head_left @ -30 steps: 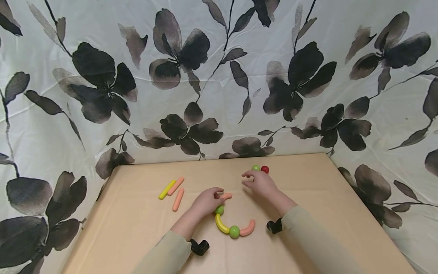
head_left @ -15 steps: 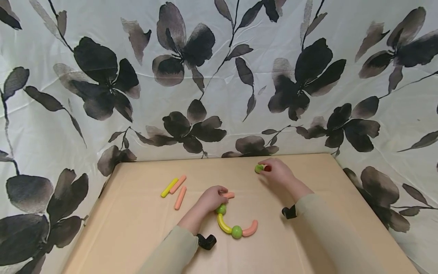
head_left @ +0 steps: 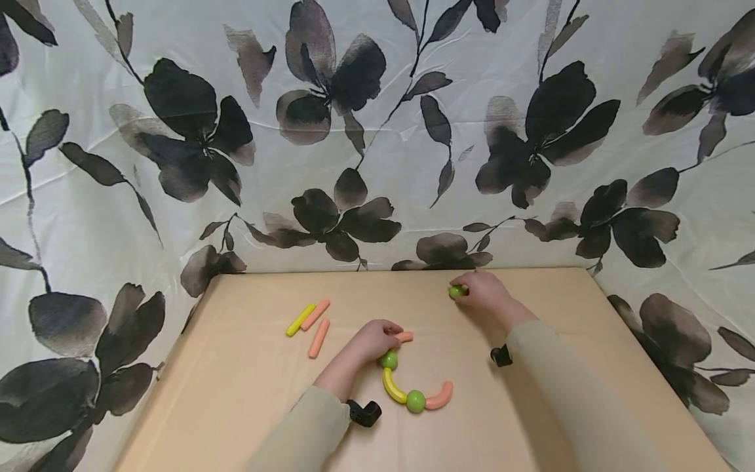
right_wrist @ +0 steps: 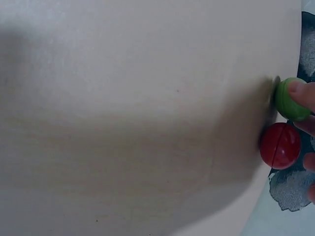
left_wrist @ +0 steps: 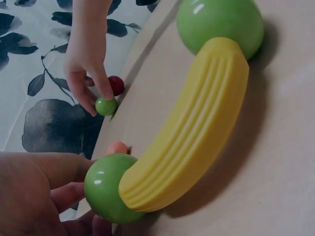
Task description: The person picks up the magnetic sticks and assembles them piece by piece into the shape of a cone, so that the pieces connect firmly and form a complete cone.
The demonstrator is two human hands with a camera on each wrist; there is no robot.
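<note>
Green ball [right_wrist: 287,107] just beside red ball [right_wrist: 280,146], pinched by right hand [head_left: 488,294], no long axis; left hand [head_left: 373,339] well apart from red ball, can't tell its grip.

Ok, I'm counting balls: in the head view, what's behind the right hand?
A red ball, largely hidden there but visible in both wrist views, beside the green ball that the right hand pinches. Anything else it covers cannot be seen.

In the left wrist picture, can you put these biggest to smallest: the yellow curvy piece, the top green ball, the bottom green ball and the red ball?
1. Yellow curvy piece
2. Top green ball, even cut off
3. Bottom green ball
4. Red ball, partly hidden and farther away
</note>
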